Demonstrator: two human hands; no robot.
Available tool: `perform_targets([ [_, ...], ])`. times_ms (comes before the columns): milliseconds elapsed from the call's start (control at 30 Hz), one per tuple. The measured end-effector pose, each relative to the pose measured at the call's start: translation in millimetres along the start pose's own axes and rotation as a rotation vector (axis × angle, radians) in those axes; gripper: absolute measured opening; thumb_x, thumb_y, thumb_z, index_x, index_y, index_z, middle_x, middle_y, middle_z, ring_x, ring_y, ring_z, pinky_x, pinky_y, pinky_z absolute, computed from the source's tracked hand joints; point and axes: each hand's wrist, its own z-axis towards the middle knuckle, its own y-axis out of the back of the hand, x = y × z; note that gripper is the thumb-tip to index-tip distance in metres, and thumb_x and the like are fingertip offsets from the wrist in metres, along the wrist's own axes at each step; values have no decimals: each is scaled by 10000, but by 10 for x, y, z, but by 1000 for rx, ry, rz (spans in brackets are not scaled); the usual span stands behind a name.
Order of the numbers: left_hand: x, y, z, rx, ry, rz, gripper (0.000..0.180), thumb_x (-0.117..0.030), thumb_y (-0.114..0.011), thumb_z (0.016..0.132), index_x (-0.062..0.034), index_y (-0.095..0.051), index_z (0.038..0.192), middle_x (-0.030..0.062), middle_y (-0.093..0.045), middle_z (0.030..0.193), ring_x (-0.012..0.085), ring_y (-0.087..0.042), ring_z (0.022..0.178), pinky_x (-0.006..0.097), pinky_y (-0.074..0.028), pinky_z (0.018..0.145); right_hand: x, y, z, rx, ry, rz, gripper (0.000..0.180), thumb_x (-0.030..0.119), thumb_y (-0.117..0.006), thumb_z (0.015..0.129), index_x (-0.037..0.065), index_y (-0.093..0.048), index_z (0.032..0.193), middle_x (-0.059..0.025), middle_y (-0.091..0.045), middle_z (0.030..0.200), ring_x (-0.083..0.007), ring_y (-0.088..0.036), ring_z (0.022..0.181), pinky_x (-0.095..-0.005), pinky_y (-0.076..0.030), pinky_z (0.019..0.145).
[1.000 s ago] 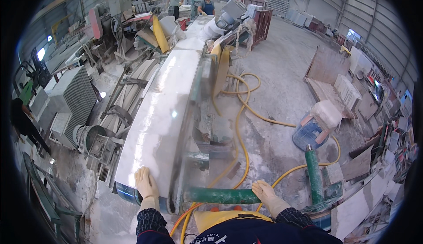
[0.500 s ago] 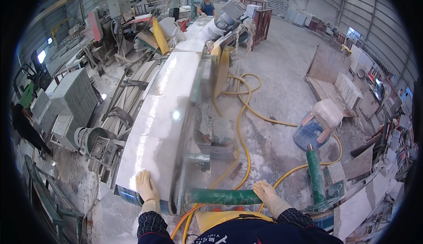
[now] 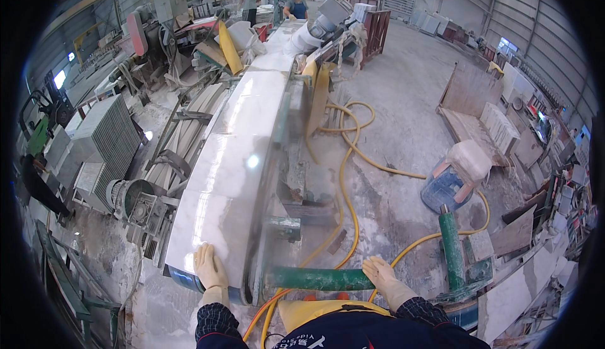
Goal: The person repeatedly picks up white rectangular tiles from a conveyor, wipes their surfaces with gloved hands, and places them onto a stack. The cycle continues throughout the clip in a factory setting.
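My left hand (image 3: 211, 268), in a cream glove, lies flat with its fingers stretched out on the near end of a polished white stone slab (image 3: 192, 226). That slab is the nearest in a row of white slabs (image 3: 236, 125) running away from me along a narrow conveyor bed. A blue roller (image 3: 183, 278) shows beneath the near edge. My right hand (image 3: 383, 278), gloved alike, rests at the right end of a horizontal green pipe (image 3: 321, 280). Its fingers look extended over the pipe's end; their undersides are hidden.
Yellow hoses (image 3: 343, 210) wind across the floor right of the conveyor. A blue plastic barrel (image 3: 444, 188) and an upright green post (image 3: 450, 248) stand at the right. Left are a motor (image 3: 129, 198) and stacked slabs (image 3: 107, 138). A co-worker (image 3: 296, 7) stands at the far end.
Both my hands keep their places. The far co-worker in the blue apron has shifted posture slightly, and the person at the far left has moved a little.
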Motion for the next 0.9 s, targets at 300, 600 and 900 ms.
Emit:
perform_targets([
  [300, -13, 55, -26, -19, -28, -11, 326, -58, -556, 868, 5, -632, 1179, 249, -624, 1280, 439, -530, 1235, 541, -345, 1099, 35, -41, -60, -3, 1, 21, 399, 66, -480, 1031, -21, -420, 1415, -314, -521, 1404, -429, -546, 1292, -503, -454, 1109],
  [600, -32, 114, -53, -30, -54, -7, 317, -51, -553, 862, 17, -629, 1162, 256, -625, 1265, 451, -530, 1214, 542, -368, 1073, 26, -39, -43, -16, -2, 3, 388, 66, -486, 1032, -12, -436, 1409, -308, -535, 1391, -422, -559, 1279, -498, -467, 1098],
  [900, -38, 160, -120, -12, -36, 11, 405, -128, -571, 875, 5, -602, 1256, 257, -605, 1296, 454, -511, 1255, 554, -328, 1123, 26, -28, -1, -15, -1, -59, 380, 62, -495, 1024, -6, -457, 1395, -286, -576, 1352, -409, -597, 1233, -484, -492, 1071],
])
